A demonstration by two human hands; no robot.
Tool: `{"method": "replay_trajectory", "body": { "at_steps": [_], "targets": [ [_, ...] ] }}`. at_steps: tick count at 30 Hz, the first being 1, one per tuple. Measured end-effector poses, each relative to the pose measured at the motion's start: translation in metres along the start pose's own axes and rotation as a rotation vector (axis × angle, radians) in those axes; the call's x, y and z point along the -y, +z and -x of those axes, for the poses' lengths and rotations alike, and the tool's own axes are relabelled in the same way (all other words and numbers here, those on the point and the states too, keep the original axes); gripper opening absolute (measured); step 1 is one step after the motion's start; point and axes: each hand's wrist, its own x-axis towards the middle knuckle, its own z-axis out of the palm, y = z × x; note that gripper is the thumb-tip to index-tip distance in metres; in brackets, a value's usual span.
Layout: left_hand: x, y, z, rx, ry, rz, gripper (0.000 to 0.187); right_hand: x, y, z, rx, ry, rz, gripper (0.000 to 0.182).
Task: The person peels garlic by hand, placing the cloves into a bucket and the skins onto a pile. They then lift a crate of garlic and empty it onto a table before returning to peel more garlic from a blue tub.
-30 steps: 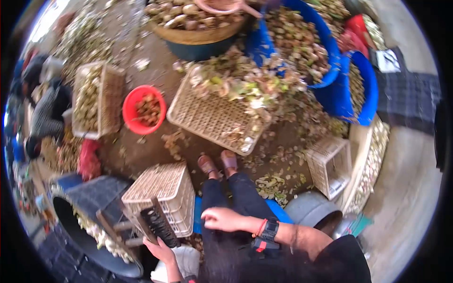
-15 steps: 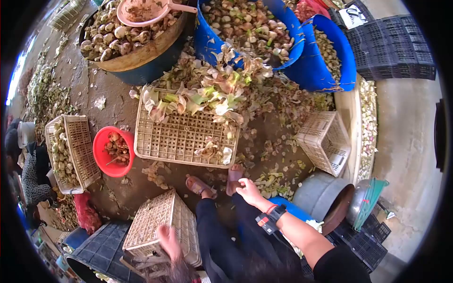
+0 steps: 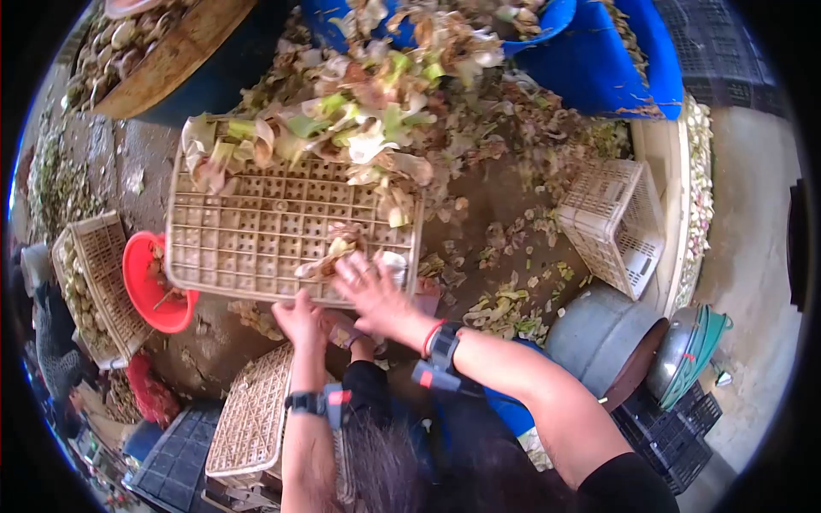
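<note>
An upturned beige plastic crate (image 3: 224,244) lies in front of me, its grid bottom facing up. Pale and green plant peelings (image 3: 369,141) cover its far edge. A small dry clump of peelings (image 3: 329,262) rests near its close right corner, beside a white scrap (image 3: 394,267). My right hand (image 3: 376,295) reaches over that corner with fingers spread, fingertips right at the clump. At the crate's near edge, my left hand (image 3: 301,321) has thumb and fingers apart, some fingers hidden. Both wrists carry dark straps.
Blue tubs (image 3: 581,64) and a large bulb-filled tub (image 3: 192,64) stand behind. To the left are a red bucket (image 3: 177,309) and a bulb-filled crate (image 3: 111,286). A tilted crate (image 3: 611,214) and a metal pot (image 3: 590,333) stand right. Another crate (image 3: 248,419) sits near my legs.
Both hands have moved forward from beside my legs to the near edge of the upturned crate. The view has shifted, so the crate appears larger and further left.
</note>
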Motion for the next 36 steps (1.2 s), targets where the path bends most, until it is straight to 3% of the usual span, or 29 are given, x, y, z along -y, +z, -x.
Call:
{"method": "replay_trajectory", "body": {
  "at_steps": [1, 2, 3, 6, 7, 8, 10, 12, 13, 15, 16, 17, 18, 20, 22, 23, 24, 26, 29, 32, 34, 36],
  "targets": [
    [-0.029, 0.011, 0.019, -0.041, 0.054, -0.032, 0.028, 0.012, -0.018, 0.007, 0.073, -0.049, -0.016, 0.076],
    [-0.058, 0.023, 0.04, -0.092, 0.116, -0.111, 0.027, 0.023, -0.007, 0.013, -0.225, -0.065, 0.101, 0.057],
    [-0.079, 0.026, 0.054, -0.066, 0.189, -0.152, 0.025, 0.028, -0.022, 0.009, -0.259, -0.014, 0.105, 0.048],
    [-0.108, 0.015, 0.064, 0.231, 0.125, -0.214, 0.028, 0.031, -0.055, -0.009, -0.188, 0.072, 0.063, 0.03],
    [-0.107, 0.014, 0.069, 0.245, 0.167, -0.245, 0.03, 0.028, -0.053, -0.01, -0.242, 0.118, 0.002, 0.025],
    [-0.102, 0.012, 0.07, 0.259, 0.213, -0.276, 0.032, 0.022, -0.051, -0.01, -0.262, 0.137, 0.02, 0.025],
    [-0.05, -0.033, 0.03, 0.09, 0.269, -0.244, 0.046, 0.01, -0.056, -0.004, -0.383, 0.072, -0.009, 0.026],
    [0.023, -0.106, -0.033, -0.038, 0.28, -0.355, 0.059, 0.009, -0.063, -0.005, -0.243, 0.075, -0.05, 0.038],
    [0.03, -0.119, -0.024, -0.033, 0.28, -0.359, 0.059, 0.008, -0.055, -0.006, -0.232, 0.066, -0.139, 0.038],
    [0.042, -0.125, -0.005, -0.235, -0.694, 0.074, 0.075, 0.01, -0.043, -0.008, -0.261, 0.061, -0.236, 0.038],
    [0.049, -0.121, -0.004, -0.225, -0.698, 0.066, 0.075, 0.014, -0.055, -0.004, -0.298, 0.072, -0.248, 0.038],
    [0.056, -0.122, -0.001, -0.062, -0.71, 0.172, 0.081, 0.02, -0.066, 0.003, -0.258, 0.062, -0.34, 0.034],
    [0.061, -0.129, 0.005, 0.089, -0.715, 0.276, 0.088, 0.027, -0.071, 0.01, -0.391, 0.024, -0.325, 0.031],
    [0.075, -0.133, 0.012, 0.152, -0.658, 0.687, 0.081, 0.039, -0.08, 0.027, -0.276, 0.069, -0.395, 0.028],
    [0.076, -0.142, 0.049, 0.166, -0.443, 0.591, 0.072, 0.034, -0.096, 0.047, -0.318, 0.07, -0.531, 0.027],
    [0.017, -0.099, 0.116, -0.094, -0.408, 0.468, 0.062, 0.019, -0.096, 0.053, -0.272, 0.119, -0.579, 0.029],
    [0.023, -0.13, 0.12, 0.11, -0.362, 0.557, 0.055, 0.004, -0.119, 0.066, -0.242, 0.182, -0.65, 0.035],
    [-0.041, -0.086, 0.194, -0.097, -0.226, 0.356, 0.051, -0.03, -0.114, 0.085, -0.347, 0.165, -0.723, 0.037],
    [-0.057, -0.101, 0.197, -0.099, 0.103, 0.152, 0.051, -0.04, -0.076, 0.115, -0.36, 0.351, -0.986, 0.032],
    [-0.076, -0.074, 0.236, -0.067, 0.187, -0.016, 0.043, -0.04, -0.057, 0.165, -0.437, 0.482, -1.098, 0.03],
    [-0.07, -0.062, 0.267, -0.17, 0.239, -0.082, 0.037, -0.039, -0.045, 0.209, -0.605, 0.502, -1.139, 0.026],
    [-0.054, -0.068, 0.291, -0.13, 0.315, -0.447, 0.036, -0.036, -0.04, 0.261, -0.726, 0.623, -1.046, 0.021]
  ]
}}
